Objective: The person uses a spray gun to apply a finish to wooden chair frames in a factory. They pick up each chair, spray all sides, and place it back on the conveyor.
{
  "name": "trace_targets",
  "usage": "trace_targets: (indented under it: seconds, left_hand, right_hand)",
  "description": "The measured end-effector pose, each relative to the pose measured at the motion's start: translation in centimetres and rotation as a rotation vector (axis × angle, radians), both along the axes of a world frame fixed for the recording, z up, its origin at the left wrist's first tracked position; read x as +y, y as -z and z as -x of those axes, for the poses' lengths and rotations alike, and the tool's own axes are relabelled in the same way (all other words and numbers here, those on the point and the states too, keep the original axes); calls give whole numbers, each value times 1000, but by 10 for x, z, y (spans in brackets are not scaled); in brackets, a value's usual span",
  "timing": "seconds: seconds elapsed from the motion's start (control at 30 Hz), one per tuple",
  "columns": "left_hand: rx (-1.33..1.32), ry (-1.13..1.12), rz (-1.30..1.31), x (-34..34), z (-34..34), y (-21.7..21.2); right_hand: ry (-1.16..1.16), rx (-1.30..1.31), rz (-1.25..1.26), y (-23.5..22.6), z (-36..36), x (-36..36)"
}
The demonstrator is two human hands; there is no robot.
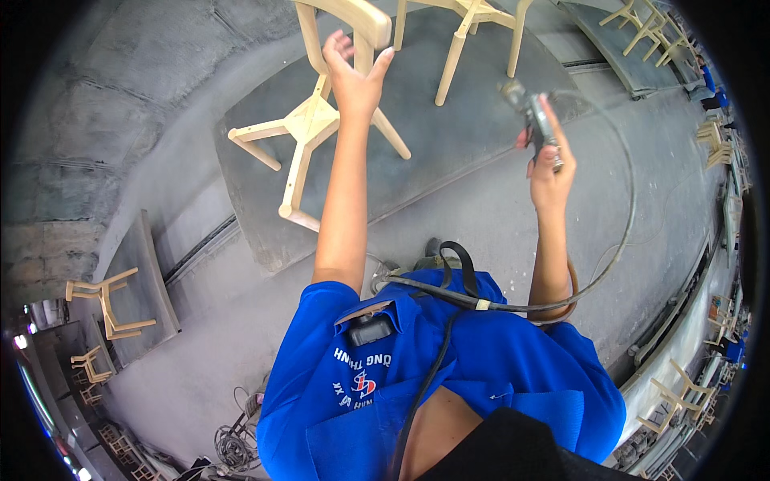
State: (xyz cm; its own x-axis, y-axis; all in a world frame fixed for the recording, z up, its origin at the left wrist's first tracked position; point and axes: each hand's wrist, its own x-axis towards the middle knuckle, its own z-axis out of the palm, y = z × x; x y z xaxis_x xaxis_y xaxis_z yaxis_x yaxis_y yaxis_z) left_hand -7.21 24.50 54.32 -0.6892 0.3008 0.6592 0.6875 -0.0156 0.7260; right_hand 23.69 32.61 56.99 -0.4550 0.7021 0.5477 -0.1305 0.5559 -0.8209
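Note:
My left hand (353,76) reaches forward with fingers spread, touching the curved back rail of a pale bare-wood chair frame (309,120) that lies tipped on a grey platform (449,136). My right hand (549,172) is raised and closed around a grey spray gun (533,116), its nozzle pointing up and away. A thin hose (618,232) loops from the gun down past my right elbow to my blue shirt.
A second bare-wood chair (473,32) stands on the platform at the top. More chair frames sit on a platform at the left (108,301), top right (650,24) and lower right (678,393). Coiled cables (237,445) lie on the dusty grey floor.

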Motion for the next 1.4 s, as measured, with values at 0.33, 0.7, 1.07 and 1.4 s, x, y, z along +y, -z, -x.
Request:
trace_targets:
  seconds: [0.33,0.7,1.07,1.4]
  left_hand:
    - [-835,717,1083,-233,-143,324]
    - [-1139,-206,687,-405,-354,254]
    - [-1182,-385,634,-390,-358,191]
    - [-1107,478,526,-344,-212,163]
  right_hand:
    - [-346,58,162,-17,39,6]
    - [-142,-18,1005,145,107,70]
    - [212,-262,1017,301,72,83]
    - [-180,245,1304,202,77,-6]
